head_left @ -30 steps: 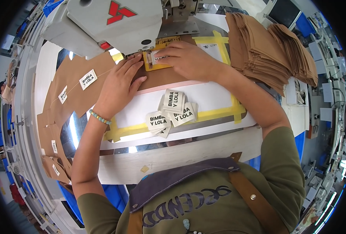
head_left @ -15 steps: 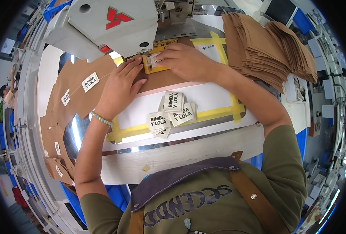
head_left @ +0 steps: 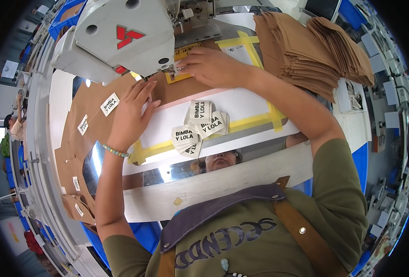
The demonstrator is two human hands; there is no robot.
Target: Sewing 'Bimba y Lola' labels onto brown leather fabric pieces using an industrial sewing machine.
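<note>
A grey sewing machine stands over a brown fabric piece lying flat on the table. The left hand presses flat and open on it. The right hand pinches a small label at the needle.

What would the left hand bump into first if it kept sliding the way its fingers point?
Probably the sewing machine: the left hand lies flat on brown fabric, fingers pointing toward it.
</note>
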